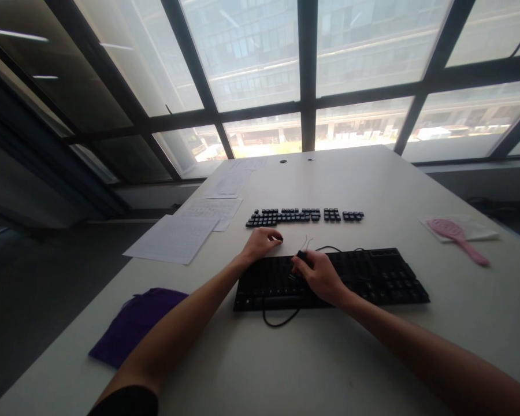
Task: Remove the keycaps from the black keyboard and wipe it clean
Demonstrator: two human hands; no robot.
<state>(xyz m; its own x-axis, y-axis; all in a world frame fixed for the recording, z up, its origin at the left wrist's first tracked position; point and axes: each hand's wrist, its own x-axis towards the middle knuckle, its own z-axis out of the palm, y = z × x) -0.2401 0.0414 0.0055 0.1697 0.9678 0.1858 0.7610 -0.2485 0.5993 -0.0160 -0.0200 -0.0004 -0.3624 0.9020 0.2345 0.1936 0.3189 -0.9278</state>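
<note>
Beyond the keyboard (390,280), loose keys (291,217) already sit in rows; count remaining unclear. Left grip (259,244) pinches a small black piece (279,238), right grip (323,276) a wire tool (301,254).

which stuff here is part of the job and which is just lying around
In use:
- black keyboard, under the hands
- rows of loose keycaps behind it
- small black piece in the left hand
- wire-ended tool in the right hand

Apparently just lying about:
- papers
- purple fabric
- pink brush
- whitish wrapper under the brush
</note>
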